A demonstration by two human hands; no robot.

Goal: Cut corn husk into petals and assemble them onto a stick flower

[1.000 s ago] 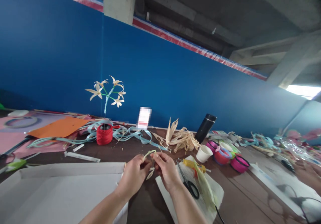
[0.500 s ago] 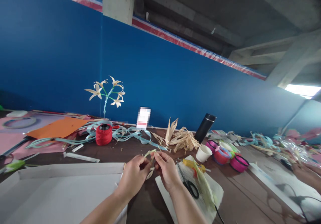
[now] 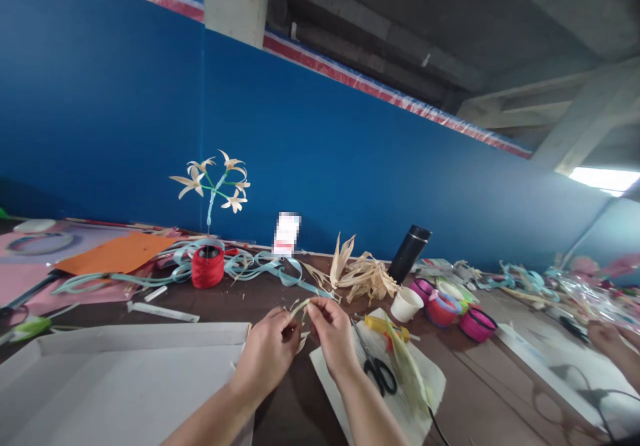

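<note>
My left hand (image 3: 267, 351) and my right hand (image 3: 331, 338) are close together over the table, fingers pinched. Between them runs a thin pale-green strip of corn husk (image 3: 300, 307), curved at the top, with both hands gripping it. Another pale piece of husk (image 3: 303, 343) shows below the fingers; what bears it is hidden. Just right of my right hand, black-handled scissors (image 3: 381, 374) lie on a white sheet (image 3: 425, 359). On that same sheet are a long green-white husk (image 3: 407, 366) and a yellow tool (image 3: 383, 327), partly covered by the husk.
A shallow white box (image 3: 125, 379) stands at left. Behind are a red twine spool (image 3: 208, 269), a husk-flower stem (image 3: 212, 196), blue ribbon (image 3: 285, 273), dried husks (image 3: 367, 279), a black bottle (image 3: 410, 253) and a paper cup (image 3: 406, 305). Another person's hand (image 3: 607, 339) is far right.
The husk strip is now bent in an arch between my hands, where it lay flatter before. My right fingers have risen slightly. The other person's hand has shifted a little right.
</note>
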